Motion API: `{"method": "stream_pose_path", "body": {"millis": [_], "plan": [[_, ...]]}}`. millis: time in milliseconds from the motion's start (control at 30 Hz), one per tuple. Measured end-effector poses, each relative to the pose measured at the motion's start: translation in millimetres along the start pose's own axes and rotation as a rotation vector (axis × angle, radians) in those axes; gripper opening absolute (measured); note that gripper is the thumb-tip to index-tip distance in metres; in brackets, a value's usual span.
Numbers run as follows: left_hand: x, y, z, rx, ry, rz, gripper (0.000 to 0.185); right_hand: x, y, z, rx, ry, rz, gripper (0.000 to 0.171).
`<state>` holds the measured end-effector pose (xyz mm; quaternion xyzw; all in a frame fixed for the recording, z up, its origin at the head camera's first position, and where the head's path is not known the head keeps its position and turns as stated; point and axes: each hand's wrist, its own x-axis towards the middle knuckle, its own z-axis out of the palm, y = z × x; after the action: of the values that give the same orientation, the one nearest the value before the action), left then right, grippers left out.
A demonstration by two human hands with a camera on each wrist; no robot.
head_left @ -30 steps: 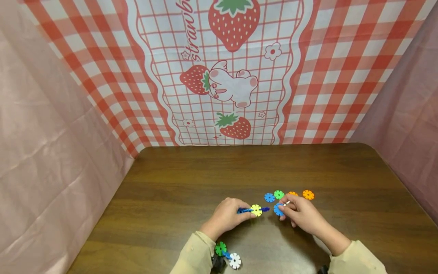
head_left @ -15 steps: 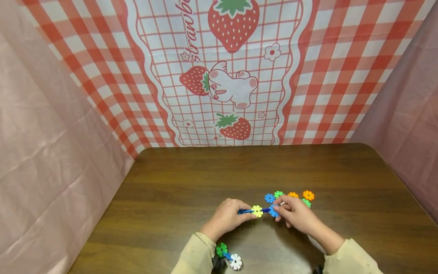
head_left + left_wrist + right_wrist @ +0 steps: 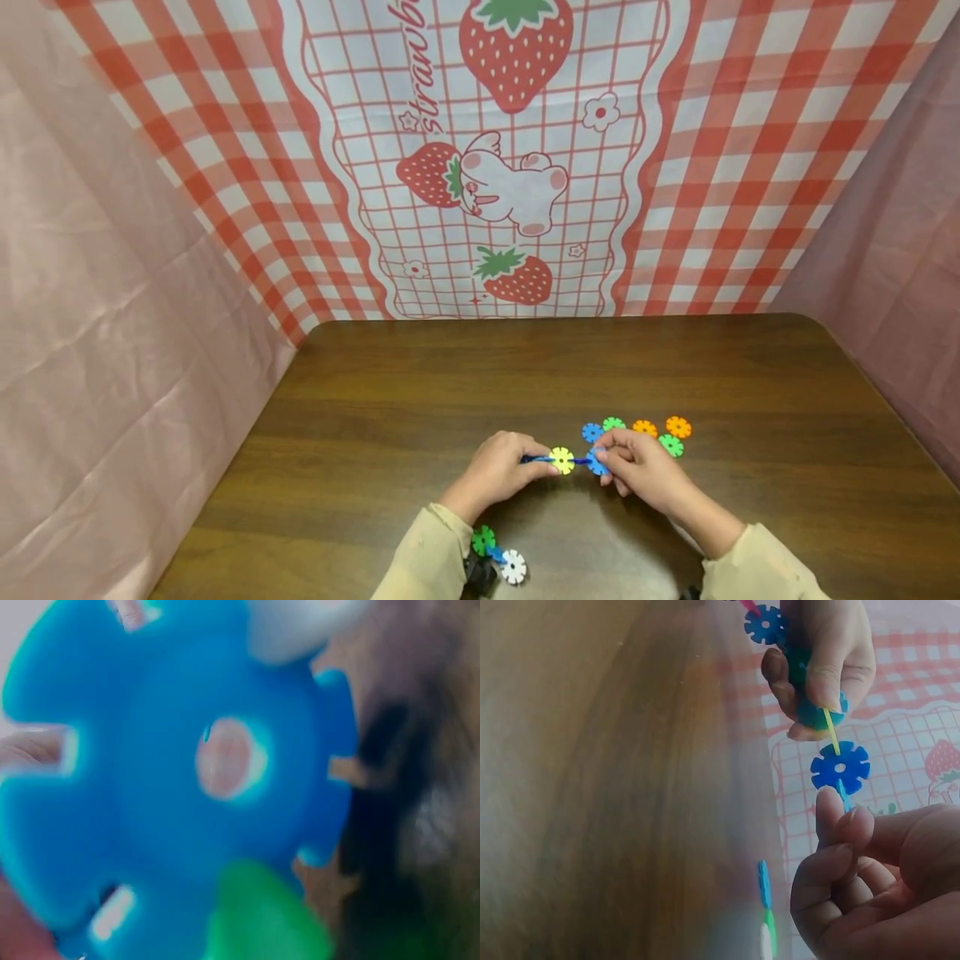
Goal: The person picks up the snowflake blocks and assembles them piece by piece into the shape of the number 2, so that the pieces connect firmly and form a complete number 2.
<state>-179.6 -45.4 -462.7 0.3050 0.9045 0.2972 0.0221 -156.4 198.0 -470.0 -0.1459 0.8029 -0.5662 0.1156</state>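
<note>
Chain's partway there — left hand pinches the yellow-and-blue plastic snowflake-disc chain just above the table, right hand clamps a blue disc onto its end. Five loose discs remain.

Head view: evenly and softly lit, sharp throughout, with mild bending at the frame edges. The desk shows a faint sheen and soft shadows under the forearms. Left wrist view: heavily blurred, a blue disc fills it. Right wrist view: background washed out and hazy.
</note>
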Motion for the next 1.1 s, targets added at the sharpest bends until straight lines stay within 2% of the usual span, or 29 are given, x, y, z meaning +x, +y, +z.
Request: {"method": "stream_pose_path", "body": {"millis": [233,367,533,600,667,733,833,867,900,933,1000,1033,1100], "plan": [[0.4,1.3,-2.0,0.079,0.007,-0.009,0.021,1.6,-2.3,6.7,-0.051,0.055,-0.031,0.013],[0.1,1.2,-1.8,0.098,-0.009,-0.026,0.022,0.0,1.0,7.0,-0.07,0.042,-0.034,0.012],[-2.2,4.5,-6.0,0.085,-0.024,-0.039,0.031,-2.9,6.7,4.8,0.007,-0.007,-0.049,0.018],[-3.8,7.6,-9.1,0.065,-0.004,-0.04,0.037,-3.8,7.9,3.9,0.052,-0.019,-0.063,0.02],[-5.9,11.9,-12.0,0.051,0.058,-0.031,0.041,-4.8,8.5,3.2,0.082,-0.025,-0.084,0.02],[-7.5,17.7,-13.5,0.034,0.176,0.004,0.04,-5.5,8.5,2.9,0.111,-0.022,-0.094,0.02],[-8.9,28.2,-12.8,0.014,0.41,0.117,0.025,-5.7,8.8,2.7,0.144,-0.009,-0.095,0.021],[-9.4,31.8,-11.8,-0.012,0.462,0.168,0.018,-5.4,9.0,2.8,0.156,-0.004,-0.092,0.021],[-10.3,35.6,-10.5,-0.043,0.483,0.21,0.017,-5.2,9.1,2.9,0.169,0.001,-0.088,0.022],[-11.5,39.3,-9.1,-0.069,0.473,0.246,0.02,-5.2,9.0,3.2,0.179,0.004,-0.09,0.021],[-14.2,46.4,-6.0,-0.105,0.371,0.277,0.029,-5.0,9.2,3.8,0.195,0.019,-0.094,0.021],[-15.4,49.4,-4.1,-0.113,0.292,0.265,0.033,-5.0,9.0,4.3,0.208,0.03,-0.096,0.021],[-17.5,54.1,0.6,-0.099,0.133,0.191,0.038,-5.1,8.8,5.5,0.225,0.058,-0.104,0.021]]}}
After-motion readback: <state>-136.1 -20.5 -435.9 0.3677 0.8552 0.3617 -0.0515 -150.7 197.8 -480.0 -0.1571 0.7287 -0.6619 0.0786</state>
